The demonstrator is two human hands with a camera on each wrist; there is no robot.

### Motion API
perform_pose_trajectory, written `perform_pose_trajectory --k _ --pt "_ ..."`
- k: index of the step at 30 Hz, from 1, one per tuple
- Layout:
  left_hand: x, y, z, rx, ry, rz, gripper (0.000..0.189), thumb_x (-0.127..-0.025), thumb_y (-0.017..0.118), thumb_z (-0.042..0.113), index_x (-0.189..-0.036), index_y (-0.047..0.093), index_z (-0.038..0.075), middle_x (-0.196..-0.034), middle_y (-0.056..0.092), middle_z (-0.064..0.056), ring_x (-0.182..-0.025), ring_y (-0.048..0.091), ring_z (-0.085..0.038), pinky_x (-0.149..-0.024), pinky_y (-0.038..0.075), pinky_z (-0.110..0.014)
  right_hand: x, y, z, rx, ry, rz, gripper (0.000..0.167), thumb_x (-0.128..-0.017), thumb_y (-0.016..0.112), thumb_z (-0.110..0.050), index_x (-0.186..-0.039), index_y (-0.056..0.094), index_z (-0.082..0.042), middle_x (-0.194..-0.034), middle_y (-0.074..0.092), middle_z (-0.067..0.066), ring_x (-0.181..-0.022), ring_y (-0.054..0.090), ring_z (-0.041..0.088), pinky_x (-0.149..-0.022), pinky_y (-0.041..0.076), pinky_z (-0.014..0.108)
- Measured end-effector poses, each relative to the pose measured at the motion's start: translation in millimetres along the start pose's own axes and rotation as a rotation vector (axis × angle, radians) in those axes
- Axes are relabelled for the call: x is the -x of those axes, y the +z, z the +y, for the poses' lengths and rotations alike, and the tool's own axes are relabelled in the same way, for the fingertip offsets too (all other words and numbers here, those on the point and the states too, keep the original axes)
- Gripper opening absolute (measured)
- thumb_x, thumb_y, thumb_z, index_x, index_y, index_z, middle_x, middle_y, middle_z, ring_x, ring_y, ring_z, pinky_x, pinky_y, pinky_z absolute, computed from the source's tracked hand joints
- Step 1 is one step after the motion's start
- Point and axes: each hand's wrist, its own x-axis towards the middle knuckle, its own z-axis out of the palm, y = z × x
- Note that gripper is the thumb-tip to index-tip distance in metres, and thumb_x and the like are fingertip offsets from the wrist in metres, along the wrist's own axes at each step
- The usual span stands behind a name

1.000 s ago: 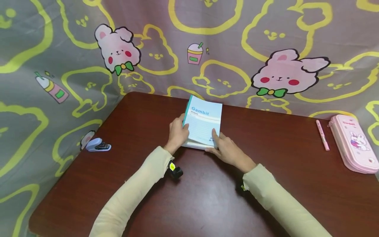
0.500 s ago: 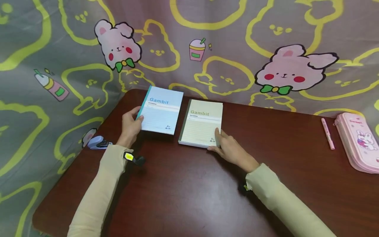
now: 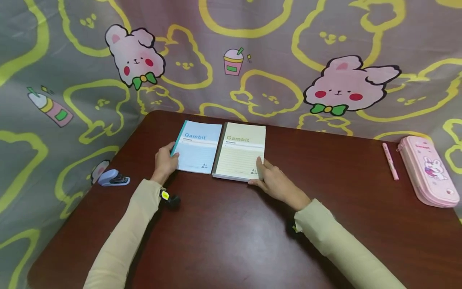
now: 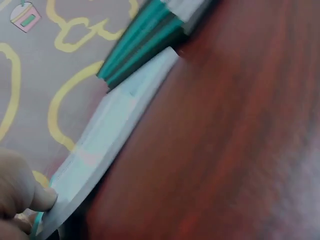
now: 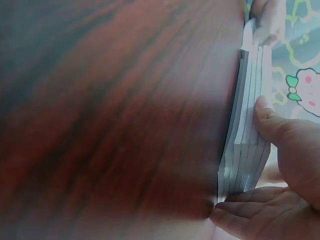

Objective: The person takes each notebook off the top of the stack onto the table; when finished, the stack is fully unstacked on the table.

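A light blue notebook (image 3: pixel 199 147) with a teal spine lies at the back left of the table, next to a stack of notebooks (image 3: pixel 240 150) topped by a cream one. My left hand (image 3: pixel 165 162) pinches the blue notebook at its left edge, thumb on the cover. In the left wrist view a dark gap shows under the blue notebook (image 4: pixel 107 135) near the thumb. At the stack's lower right corner, my right hand (image 3: pixel 277 180) grips it with the thumb on top. Several layers of the stack (image 5: pixel 247 130) show in the right wrist view.
A pale purple stapler (image 3: pixel 114 178) sits by the table's left edge. On the right lie a pink pen (image 3: pixel 390 161) and a pink pencil case (image 3: pixel 428 170). A patterned curtain (image 3: pixel 274 48) hangs behind the brown table (image 3: pixel 231 241).
My left hand has lifted the blue notebook off the stack, carried it left and lowered it beside the stack. That uncovered the cream notebook. My right hand has stayed at the stack's corner.
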Motion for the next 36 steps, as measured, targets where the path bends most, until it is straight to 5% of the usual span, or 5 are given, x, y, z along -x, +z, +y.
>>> perform_pose_trajectory --k 15,21,28,32,36 --pt "11.1 8.6 8.3 -0.130 0.213 -0.025 0.066 -0.096 0.060 0.018 -0.147 0.029 -0.010 -0.143 0.030 -0.034 -0.129 0.025 -0.046 -0.106 0.025 -0.057 -2.0 0 -2 0.013 0.032 -0.055 0.082 -0.090 0.066 -0.039 -0.142 0.033 0.016 -0.133 0.048 0.039 -0.101 0.065 0.044 -0.080 0.057 0.046" --pt "39.6 35.0 58.9 -0.082 0.417 -0.314 0.115 -0.073 0.085 0.037 -0.153 0.012 -0.003 -0.159 0.019 -0.024 -0.145 0.023 -0.037 -0.115 0.028 -0.052 -3.9 -4 -2 0.002 0.011 -0.027 0.079 -0.088 0.070 -0.036 -0.138 0.038 0.017 -0.123 0.056 0.034 -0.084 0.067 0.032 -0.075 0.057 0.044" --pt "51.0 56.5 72.4 -0.035 0.366 -0.404 0.124 -0.062 0.092 0.026 -0.155 0.012 0.006 -0.135 0.055 -0.021 -0.108 0.060 -0.030 -0.094 0.048 -0.044 -18.6 -4 -3 0.031 -0.003 0.032 0.052 -0.092 0.064 -0.040 -0.110 0.062 0.008 -0.067 0.055 0.007 -0.064 0.055 0.024 -0.066 0.051 0.043" --pt "49.3 58.5 71.7 -0.048 0.357 -0.384 0.124 -0.062 0.092 0.027 -0.155 0.013 0.005 -0.136 0.054 -0.022 -0.107 0.060 -0.030 -0.093 0.049 -0.044 -30.0 -7 -7 -0.012 0.118 0.115 0.039 -0.092 0.064 -0.034 -0.069 0.064 -0.003 -0.050 0.047 0.000 -0.052 0.046 0.014 -0.057 0.049 0.036" --pt "49.7 62.7 71.3 -0.026 0.351 -0.386 0.124 -0.062 0.092 0.027 -0.155 0.014 0.004 -0.140 0.050 -0.023 -0.114 0.058 -0.032 -0.097 0.047 -0.045 -32.6 -10 -8 -0.103 0.315 0.186 0.028 -0.086 0.073 -0.031 -0.073 0.074 -0.006 -0.059 0.065 0.004 -0.055 0.056 0.015 -0.059 0.052 0.035"
